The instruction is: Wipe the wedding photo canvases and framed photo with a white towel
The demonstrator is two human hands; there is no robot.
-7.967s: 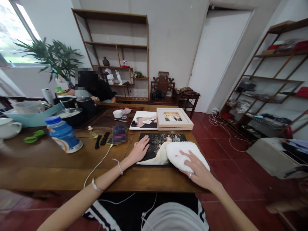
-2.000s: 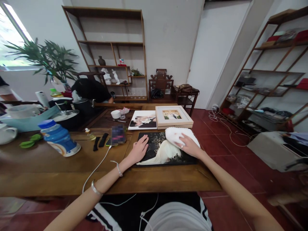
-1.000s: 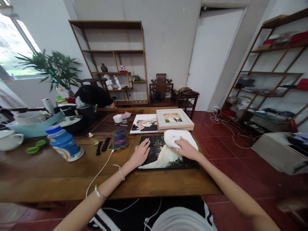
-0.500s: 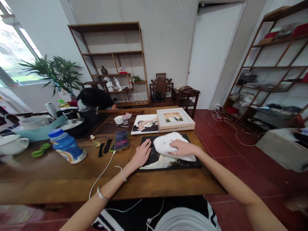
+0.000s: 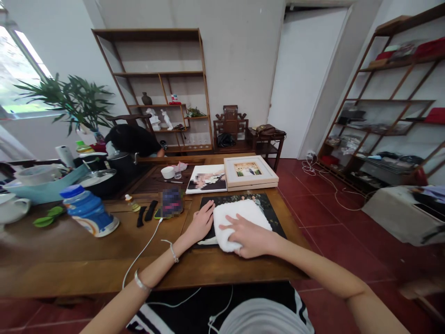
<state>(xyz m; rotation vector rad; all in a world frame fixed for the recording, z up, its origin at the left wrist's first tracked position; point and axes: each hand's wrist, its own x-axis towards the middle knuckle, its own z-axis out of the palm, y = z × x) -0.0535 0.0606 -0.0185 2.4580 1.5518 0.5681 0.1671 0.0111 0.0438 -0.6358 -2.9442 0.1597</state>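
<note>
A dark photo print (image 5: 269, 211) lies flat near the front edge of the wooden table (image 5: 69, 250). My left hand (image 5: 200, 223) rests flat on its left edge, fingers stretched out. My right hand (image 5: 248, 237) presses a folded white cloth (image 5: 236, 215) onto the near left part of the print, fingers spread over the cloth. The cloth covers much of the picture.
Behind the print lie another photo (image 5: 206, 178) and a pale wooden picture frame (image 5: 249, 172). To the left are a phone (image 5: 171, 203) on a white cable, a blue bottle (image 5: 88, 211) lying down, bowls and pots. A person (image 5: 134, 139) sits at the far side. Shelves stand right.
My right hand has drawn the white cloth from the far right of the print toward me and to the left. The left hand has stayed on the print's left edge.
</note>
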